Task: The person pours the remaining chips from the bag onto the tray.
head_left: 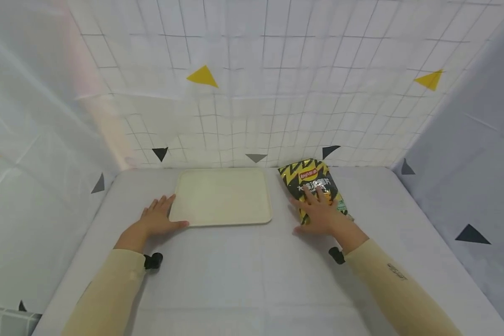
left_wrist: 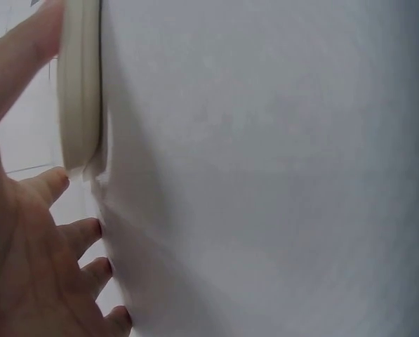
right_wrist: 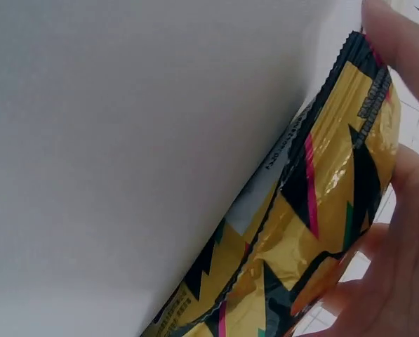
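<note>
Left fingers spread against tray, right fingers spread over chip bag; white table, gridded backdrop.

A white counter lies at six o'clock. A white wall with thin lines stands at twelve, with yellow triangles at eleven and two.

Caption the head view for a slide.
Left hand at cream rectangular tray, right hand on glossy yellow-black chip bag.
</note>
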The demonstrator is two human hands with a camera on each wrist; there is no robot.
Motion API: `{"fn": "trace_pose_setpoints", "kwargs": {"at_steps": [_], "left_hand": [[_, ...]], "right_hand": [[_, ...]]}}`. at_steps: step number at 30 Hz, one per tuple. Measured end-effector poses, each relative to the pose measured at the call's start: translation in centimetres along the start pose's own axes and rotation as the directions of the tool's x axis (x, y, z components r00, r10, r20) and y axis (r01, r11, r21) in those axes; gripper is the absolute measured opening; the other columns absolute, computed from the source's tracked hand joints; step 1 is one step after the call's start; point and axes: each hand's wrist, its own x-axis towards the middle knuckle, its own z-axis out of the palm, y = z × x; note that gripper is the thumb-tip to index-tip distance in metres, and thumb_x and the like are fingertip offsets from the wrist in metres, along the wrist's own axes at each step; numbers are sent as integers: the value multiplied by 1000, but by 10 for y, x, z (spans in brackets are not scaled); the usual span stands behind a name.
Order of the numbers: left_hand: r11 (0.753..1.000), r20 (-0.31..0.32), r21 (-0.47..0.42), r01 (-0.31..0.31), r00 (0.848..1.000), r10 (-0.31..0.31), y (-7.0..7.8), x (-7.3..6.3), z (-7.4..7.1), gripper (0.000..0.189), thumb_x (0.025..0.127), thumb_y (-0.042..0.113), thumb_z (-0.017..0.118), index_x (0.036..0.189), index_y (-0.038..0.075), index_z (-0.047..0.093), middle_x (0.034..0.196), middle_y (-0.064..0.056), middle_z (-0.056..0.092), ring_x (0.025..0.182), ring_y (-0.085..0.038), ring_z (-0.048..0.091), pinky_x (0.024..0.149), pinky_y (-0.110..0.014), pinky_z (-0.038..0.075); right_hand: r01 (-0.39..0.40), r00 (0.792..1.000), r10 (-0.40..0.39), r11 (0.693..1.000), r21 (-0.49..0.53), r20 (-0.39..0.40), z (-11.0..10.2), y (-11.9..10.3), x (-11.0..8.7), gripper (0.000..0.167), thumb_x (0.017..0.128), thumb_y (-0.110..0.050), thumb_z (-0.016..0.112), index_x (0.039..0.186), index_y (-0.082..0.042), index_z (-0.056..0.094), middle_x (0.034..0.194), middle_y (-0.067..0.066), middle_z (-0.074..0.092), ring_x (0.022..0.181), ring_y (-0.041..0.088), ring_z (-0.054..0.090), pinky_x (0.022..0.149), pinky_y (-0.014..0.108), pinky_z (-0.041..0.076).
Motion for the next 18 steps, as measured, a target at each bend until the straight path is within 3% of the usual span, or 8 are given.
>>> {"fn": "trace_pose_setpoints", "kwargs": {"at_steps": [2,10,18], "left_hand": [[1000,-1,-1,0,1000,0,0,0,-1,118,82,70,67,160,2,10,160,-36,6,145,-58,1,112,-73,1],[1000,-2,-7,-5,1000,5,1,-2,-4,117,82,68,68,159,0,12,159,-37,7,145,-59,2,112,-74,2],[1000,3,-5,-8,1000,8,0,-1,-2,118,81,69,68,159,0,12,159,-37,8,144,-60,2,112,-74,3]], "right_hand": [[11,1000,-11,1000,-15,-3,-1,-1,1,90,82,-69,68,157,-36,32,167,18,1,146,57,-4,95,88,8],[29,999,-27,997,-71,40,-2,0,2,93,79,-65,74,157,-36,33,167,18,5,146,58,-1,96,87,14],[76,997,-77,995,-69,-5,-1,5,-2,61,92,-48,70,146,-28,52,165,17,18,146,55,15,97,84,22]]}}
